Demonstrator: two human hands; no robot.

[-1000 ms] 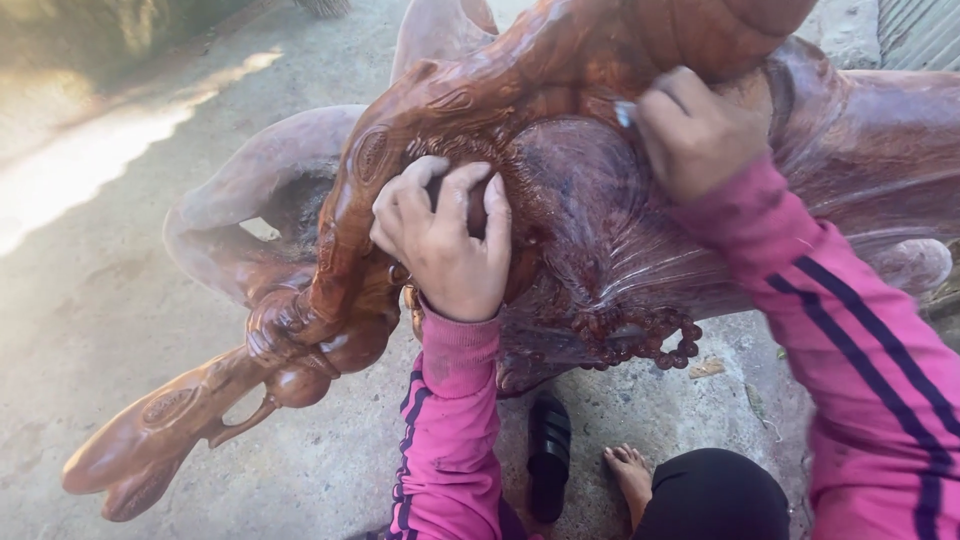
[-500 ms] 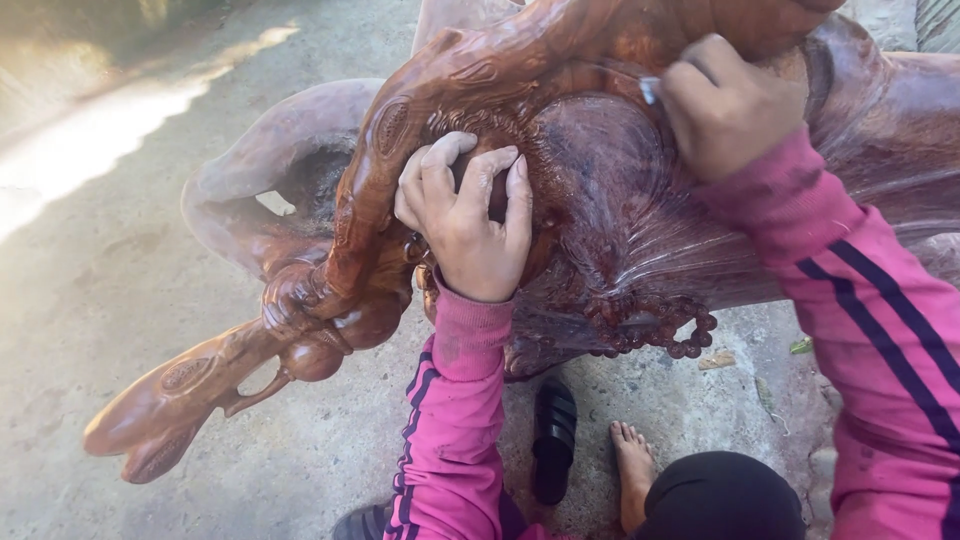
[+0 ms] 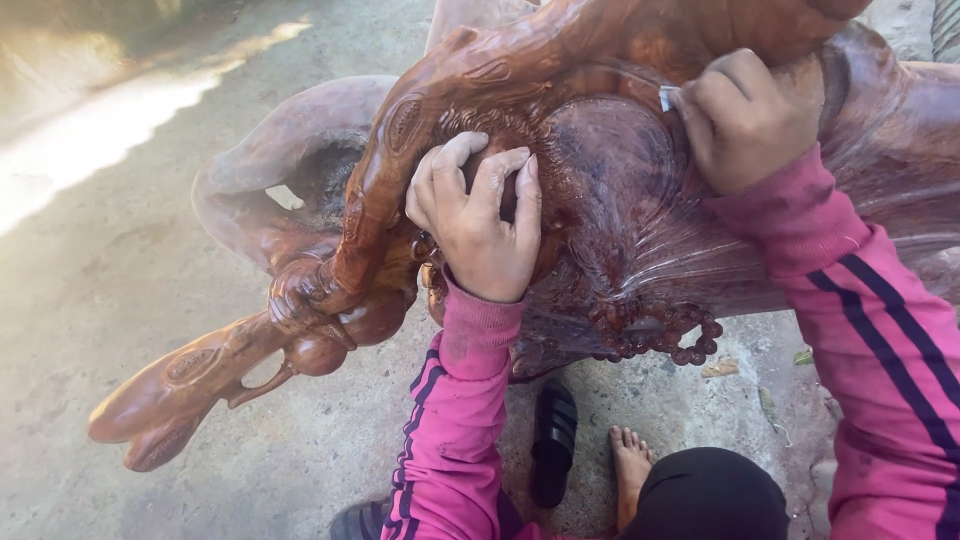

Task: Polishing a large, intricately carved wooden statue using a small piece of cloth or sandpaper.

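Note:
A large reddish-brown carved wooden sculpture [image 3: 610, 200] fills the upper middle and right, with a long carved staff and gourd [image 3: 240, 360] reaching down to the left. My left hand [image 3: 480, 215] grips a rounded carved knob on its front, fingers curled over it. My right hand [image 3: 745, 120] presses against the upper body of the carving, fingers closed on a small pale scrap, perhaps sandpaper [image 3: 668, 97], mostly hidden. Both arms wear pink sleeves with dark stripes.
Carved beads [image 3: 670, 340] hang along the sculpture's lower edge. Below lie a black sandal [image 3: 553, 440] and my bare foot [image 3: 632, 470] on a rough concrete floor [image 3: 120, 270]. A sunlit strip crosses the floor at upper left.
The view has shifted, so the sculpture sits slightly further right and down. Both hands keep nearly the same places on the carving; the right hand has slid a little across the wood.

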